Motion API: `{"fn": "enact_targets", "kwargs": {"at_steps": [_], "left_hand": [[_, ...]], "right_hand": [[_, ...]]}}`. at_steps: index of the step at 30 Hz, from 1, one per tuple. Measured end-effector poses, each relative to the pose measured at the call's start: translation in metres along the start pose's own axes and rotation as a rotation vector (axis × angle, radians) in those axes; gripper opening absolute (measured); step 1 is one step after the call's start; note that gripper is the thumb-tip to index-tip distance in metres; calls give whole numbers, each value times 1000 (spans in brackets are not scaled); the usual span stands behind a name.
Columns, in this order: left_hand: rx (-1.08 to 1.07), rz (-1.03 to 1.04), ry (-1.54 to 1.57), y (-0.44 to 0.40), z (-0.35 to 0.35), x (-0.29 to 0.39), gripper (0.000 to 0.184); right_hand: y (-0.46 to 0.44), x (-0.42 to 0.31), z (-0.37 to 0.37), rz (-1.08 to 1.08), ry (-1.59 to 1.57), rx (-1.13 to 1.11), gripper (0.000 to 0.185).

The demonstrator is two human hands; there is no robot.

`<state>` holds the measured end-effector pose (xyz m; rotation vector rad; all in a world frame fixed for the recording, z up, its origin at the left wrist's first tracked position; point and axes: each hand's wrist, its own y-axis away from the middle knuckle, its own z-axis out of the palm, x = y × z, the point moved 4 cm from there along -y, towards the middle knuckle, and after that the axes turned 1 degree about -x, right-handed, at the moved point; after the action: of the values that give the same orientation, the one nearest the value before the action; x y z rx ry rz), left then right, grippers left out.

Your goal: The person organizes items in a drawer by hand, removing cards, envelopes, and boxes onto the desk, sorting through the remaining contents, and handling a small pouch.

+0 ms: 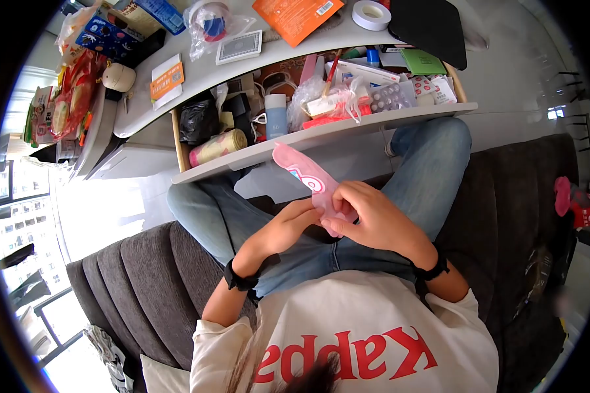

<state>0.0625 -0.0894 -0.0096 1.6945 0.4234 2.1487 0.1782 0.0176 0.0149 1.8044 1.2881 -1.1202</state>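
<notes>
Above my lap I hold a pink eye mask (301, 171), a soft flat piece with a cartoon eye printed on it. Its long end points up and left toward the drawer. My left hand (290, 226) pinches its lower left edge with fingers together. Curled over its lower right part is my right hand (372, 216), thumb and fingers closed on it. The fingertips of both hands nearly meet there, and they hide part of the mask's lower end.
An open drawer (373, 120) stands out over my knees, packed with a blue bottle (276, 116), pill blister packs (390, 97), bags and boxes. On the desk (206, 69) lie a card deck (239, 47), an orange pouch (296, 18) and a tape roll (372, 14). I sit on a dark sofa (152, 283).
</notes>
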Motion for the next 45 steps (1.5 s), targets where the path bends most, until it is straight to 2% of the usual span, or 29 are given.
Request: {"fn": "enact_targets", "kwargs": {"at_steps": [2, 6, 9, 15, 18, 21, 24, 26, 29, 31, 32, 35, 38, 41, 42, 45], "left_hand": [[31, 141, 21, -2, 4, -1, 23], [59, 194, -391, -2, 13, 13, 15], [103, 290, -530, 1, 20, 17, 12], [91, 299, -516, -1, 22, 3, 10], [100, 290, -542, 1, 22, 4, 10], [98, 330, -608, 4, 25, 12, 8], [75, 378, -733, 6, 32, 13, 7], [77, 359, -807, 7, 37, 16, 8], [-70, 80, -834, 3, 35, 5, 9], [-5, 258, -781, 1, 37, 7, 14], [29, 345, -751, 2, 37, 7, 17], [139, 520, -1044, 2, 38, 2, 21], [296, 361, -748, 2, 33, 15, 21], [155, -34, -347, -4, 27, 0, 27], [14, -193, -286, -5, 27, -3, 29], [-47, 18, -29, -10, 29, -18, 29]], "right_hand": [[-2, 1, 0, 36, -70, 71, 30], [-7, 12, -1, 242, -130, 73, 29], [-7, 18, 4, 77, -91, 65, 25], [0, 23, 11, -34, 130, 0, 15], [1, 24, 6, -64, -74, -34, 13], [0, 28, 3, 23, -257, -103, 14], [-2, 41, 7, 85, -530, -46, 12], [-4, 38, 5, 62, -428, -53, 16], [-7, 22, 3, 17, -191, -59, 22], [-7, 17, 5, -41, -69, -25, 24], [-7, 17, 6, -79, 55, -80, 22], [-5, 22, 12, -203, 106, -56, 18], [-6, 18, 8, -164, 140, -23, 16], [-6, 7, 0, -191, 76, 83, 15], [-7, 3, 0, -217, 125, 84, 14], [-8, -2, 1, -307, 281, 135, 13]]}}
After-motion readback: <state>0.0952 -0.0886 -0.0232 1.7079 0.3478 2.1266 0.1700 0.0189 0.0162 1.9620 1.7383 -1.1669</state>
